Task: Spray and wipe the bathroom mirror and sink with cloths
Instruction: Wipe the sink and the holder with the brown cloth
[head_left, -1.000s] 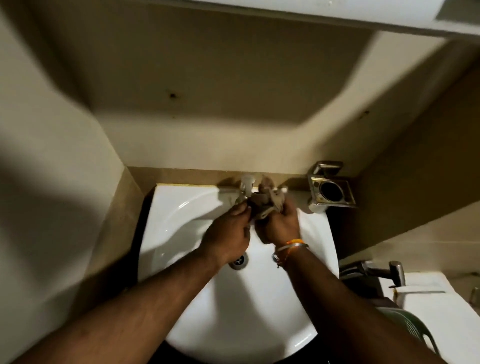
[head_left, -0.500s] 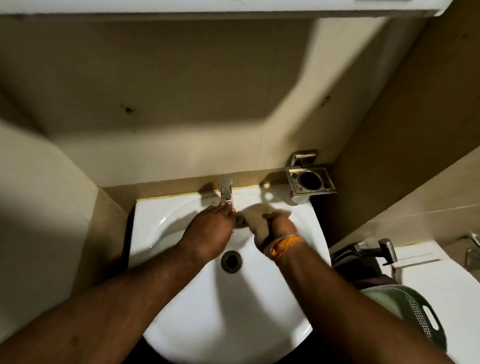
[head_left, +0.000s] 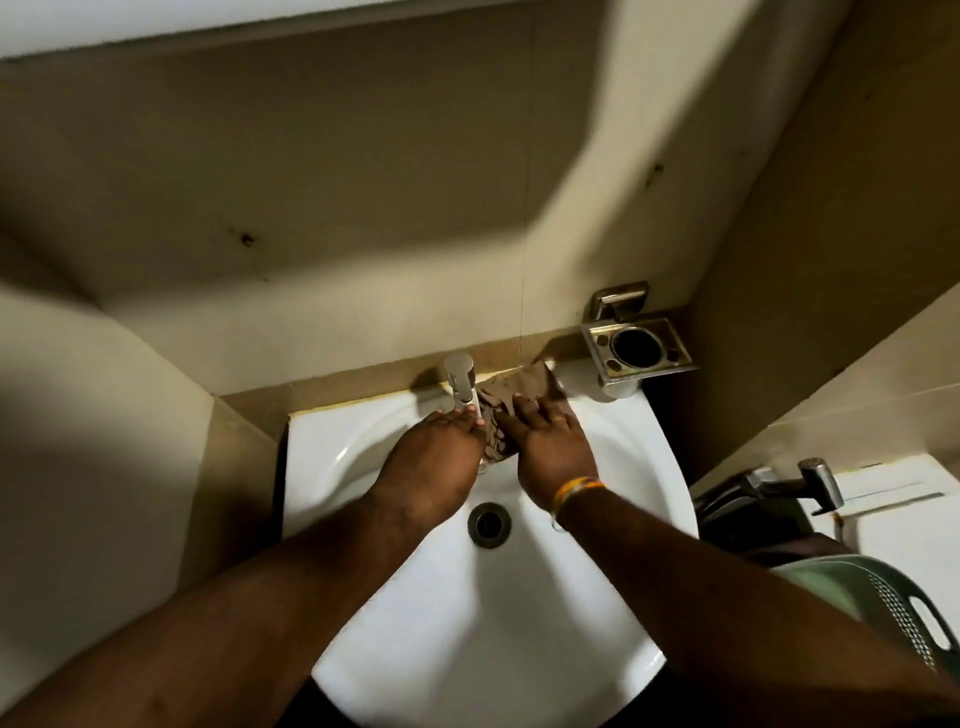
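Observation:
A white sink (head_left: 597, 597) fills the lower middle of the head view, with a metal drain (head_left: 489, 524) in its bowl and a chrome tap (head_left: 461, 382) at its back edge. A brown cloth (head_left: 524, 387) lies spread on the sink's back rim, right of the tap. My right hand (head_left: 550, 449) presses flat on the cloth, fingers extended. My left hand (head_left: 434, 457) rests beside it under the tap, fingertips touching the cloth's left edge. An orange band sits on my right wrist. The mirror is not visible.
A steel tumbler holder (head_left: 638, 345) is fixed to the wall at the back right. A hand-spray nozzle (head_left: 818, 480) and a white toilet tank (head_left: 904, 525) stand to the right, with a green plastic basket (head_left: 893, 597) below. Walls close in on the left and right.
The cloth was bunched between both hands at the tap; now it lies spread on the back rim under my flat right hand. The camera view has shifted.

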